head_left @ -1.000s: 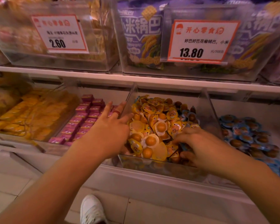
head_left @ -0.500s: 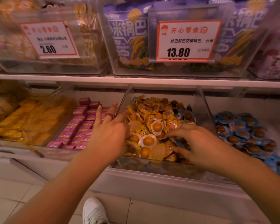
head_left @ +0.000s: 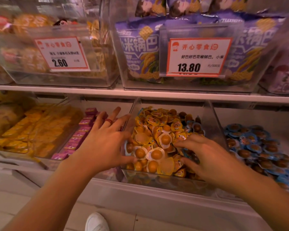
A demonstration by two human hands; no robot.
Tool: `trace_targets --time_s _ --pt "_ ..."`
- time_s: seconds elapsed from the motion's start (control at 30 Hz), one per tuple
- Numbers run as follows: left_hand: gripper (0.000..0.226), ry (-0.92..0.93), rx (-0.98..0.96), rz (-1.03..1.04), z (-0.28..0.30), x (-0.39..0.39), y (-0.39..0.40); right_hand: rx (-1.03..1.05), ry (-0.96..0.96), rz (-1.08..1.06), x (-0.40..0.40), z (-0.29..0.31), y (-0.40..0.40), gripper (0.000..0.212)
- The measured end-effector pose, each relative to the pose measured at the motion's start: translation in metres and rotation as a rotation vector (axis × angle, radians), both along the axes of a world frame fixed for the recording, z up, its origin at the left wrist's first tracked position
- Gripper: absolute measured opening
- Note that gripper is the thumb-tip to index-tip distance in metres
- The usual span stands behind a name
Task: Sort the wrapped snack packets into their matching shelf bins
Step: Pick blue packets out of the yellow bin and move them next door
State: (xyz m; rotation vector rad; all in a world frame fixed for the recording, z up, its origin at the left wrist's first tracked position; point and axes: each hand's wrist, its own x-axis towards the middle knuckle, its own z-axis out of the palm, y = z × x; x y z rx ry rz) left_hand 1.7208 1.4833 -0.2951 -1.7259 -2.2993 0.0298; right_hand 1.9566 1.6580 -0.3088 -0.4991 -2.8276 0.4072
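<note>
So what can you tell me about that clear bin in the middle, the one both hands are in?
The clear bin looks like transparent plastic, with sloping side walls and a low front lip. It sits on the lower shelf, between the bin of pink boxes and the blue packets. It is heaped with small orange-wrapped packets, some showing round golden pieces, plus a few blue-wrapped ones mixed in at its right. The left hand rests at its left wall; the right hand reaches in, fingers curled among the packets.
</note>
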Motion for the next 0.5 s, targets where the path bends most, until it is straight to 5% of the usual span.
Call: trace_targets --time_s 0.1,0.2,0.27,0.37,0.43,0.5 --pt "0.032 -0.091 0.041 0.06 0.003 0.01 0.004 -0.023 0.0 -0.009 0.0 -0.001 -0.001 0.046" --pt "0.023 -0.194 0.343 -0.03 0.005 0.022 0.008 -0.192 0.137 -0.072 -0.001 0.0 -0.004 0.038" --pt "0.027 -0.434 0.578 -0.111 0.011 0.044 0.016 -0.631 0.394 -0.207 -0.005 0.005 -0.011 0.021" --pt "0.031 -0.772 0.699 -0.207 0.007 0.09 0.038 -1.629 0.557 -0.256 -0.011 0.02 -0.025 0.025" --pt "0.034 -0.807 0.678 -0.223 -0.001 0.11 0.055 -1.864 0.511 -0.124 -0.008 0.028 -0.03 0.037" --pt "0.042 -0.836 0.58 -0.231 -0.008 0.117 0.068 -1.777 0.521 -0.154 -0.004 0.03 -0.029 0.038"
